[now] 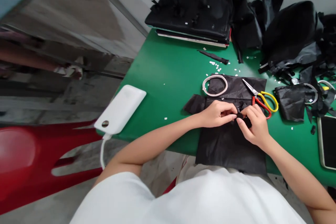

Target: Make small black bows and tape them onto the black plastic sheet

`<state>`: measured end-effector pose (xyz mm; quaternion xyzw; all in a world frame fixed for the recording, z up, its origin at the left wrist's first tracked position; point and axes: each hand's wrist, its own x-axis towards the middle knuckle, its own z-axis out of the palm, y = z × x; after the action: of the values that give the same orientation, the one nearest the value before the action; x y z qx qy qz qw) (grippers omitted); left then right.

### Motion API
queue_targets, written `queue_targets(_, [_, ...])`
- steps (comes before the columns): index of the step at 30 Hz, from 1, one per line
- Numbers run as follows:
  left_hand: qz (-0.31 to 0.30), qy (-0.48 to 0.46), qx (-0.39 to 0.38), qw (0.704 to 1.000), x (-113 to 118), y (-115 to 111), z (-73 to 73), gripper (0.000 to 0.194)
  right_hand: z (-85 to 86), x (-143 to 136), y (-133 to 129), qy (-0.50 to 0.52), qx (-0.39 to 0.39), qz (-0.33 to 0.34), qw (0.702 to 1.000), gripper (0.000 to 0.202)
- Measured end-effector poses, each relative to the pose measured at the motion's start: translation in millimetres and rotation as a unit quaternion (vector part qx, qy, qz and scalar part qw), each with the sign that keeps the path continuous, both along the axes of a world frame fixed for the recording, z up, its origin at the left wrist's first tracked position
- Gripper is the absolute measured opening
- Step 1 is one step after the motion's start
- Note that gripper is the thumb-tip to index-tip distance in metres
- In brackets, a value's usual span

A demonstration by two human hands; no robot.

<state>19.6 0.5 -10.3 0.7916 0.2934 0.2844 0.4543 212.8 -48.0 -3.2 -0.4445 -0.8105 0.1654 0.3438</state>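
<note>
My left hand [219,113] and my right hand [254,123] meet over black fabric [231,147] that hangs past the table's front edge. Between the fingertips of both hands is a small black fabric piece [239,115], pinched from either side. Its exact shape is partly hidden by the fingers. Just beyond the hands, scissors [262,99] with one yellow and one red handle lie with blades pointing away to the left. A roll of narrow white tape [215,85] rests flat on the far part of the black fabric.
A white power bank [120,110] with a cable sits at the table's left edge. Stacked black fabric [189,10] is at the back, and heaped black pieces [291,31] fill the right. A phone-like device [328,141] lies far right. A red chair [47,168] stands left.
</note>
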Motion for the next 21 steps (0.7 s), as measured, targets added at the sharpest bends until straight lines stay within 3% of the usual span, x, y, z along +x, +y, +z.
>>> queue_targets(8, [-0.062, -0.002, -0.001, 0.998, 4.5, 10.3, -3.3, 0.023, -2.8, 6.3, 5.9, 0.009, 0.03, -0.008, 0.999, 0.016])
queue_targets(13, [-0.104, 0.022, -0.034, 0.994, 9.3, 23.8, 16.7, 0.034, -3.1, 11.3, 10.4, 0.022, 0.052, -0.017, 0.998, 0.013])
queue_targets(17, [-0.149, 0.111, -0.025, 0.982, 13.8, 42.6, 36.4, 0.026, -4.1, 14.1, 12.9, 0.028, 0.045, -0.023, 0.998, 0.01])
queue_targets(19, [-0.093, 0.161, 0.022, 0.982, 14.6, 49.5, 42.7, 0.024, -2.6, 15.3, 13.8, 0.032, 0.033, -0.016, 0.999, 0.01])
queue_targets(21, [0.016, 0.233, 0.099, 0.967, 14.0, 52.6, 45.8, 0.023, 0.4, 16.5, 14.6, 0.033, 0.02, -0.001, 0.999, 0.011])
